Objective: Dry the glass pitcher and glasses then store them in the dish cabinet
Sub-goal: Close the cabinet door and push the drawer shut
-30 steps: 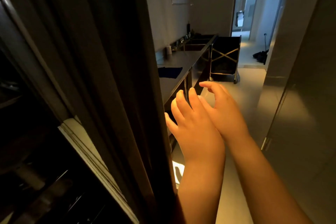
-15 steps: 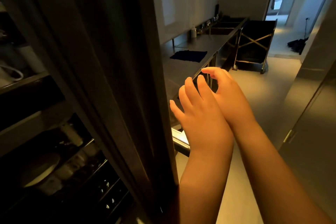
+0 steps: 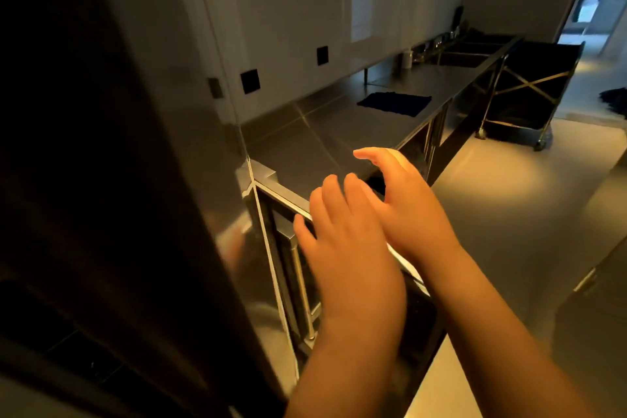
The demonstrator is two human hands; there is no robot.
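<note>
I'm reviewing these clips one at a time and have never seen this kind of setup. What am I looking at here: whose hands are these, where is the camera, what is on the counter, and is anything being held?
There is no machine here. A person wears a wide-angle camera on the head, so the single view looks forward and down at their own bare arms. The left hand and the right hand are raised side by side in front of the near corner of a long steel counter. Both hands have loose fingers and hold nothing. On the counter lies a dark blue cloth; farther along there is a small white bottle and a sink with some blurred items beside it. Past the counter's far end stands a trolley with a dark bag. The dark panel filling the left is probably a cabinet door. No pitcher or glasses are clearly visible.
</note>
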